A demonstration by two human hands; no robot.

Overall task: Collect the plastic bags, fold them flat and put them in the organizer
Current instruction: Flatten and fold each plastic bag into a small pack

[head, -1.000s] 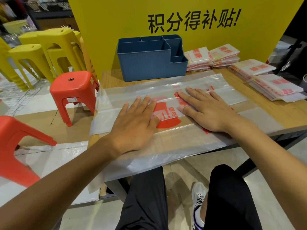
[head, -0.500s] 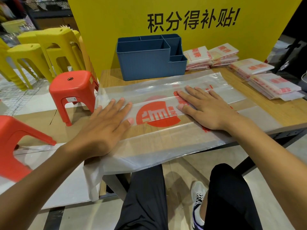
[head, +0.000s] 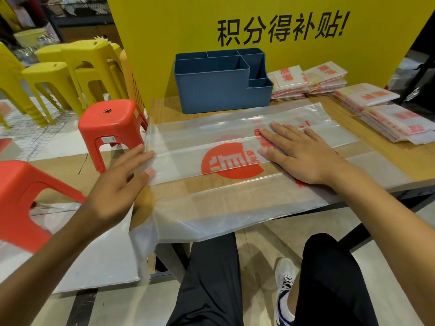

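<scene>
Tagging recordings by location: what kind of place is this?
Probably a shop or promotional stall: a yellow sign board with printed slogan, stacked plastic stools, and piles of folded branded bags on the wooden table.

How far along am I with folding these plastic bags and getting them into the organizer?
Done: four stacks of folded red-print bags lie right of the blue plastic organizer. In hand: the clear bag with the red round logo is spread out, right hand pressing it, left hand at its end. Left: folding it and filling the organizer, which looks empty.
</scene>
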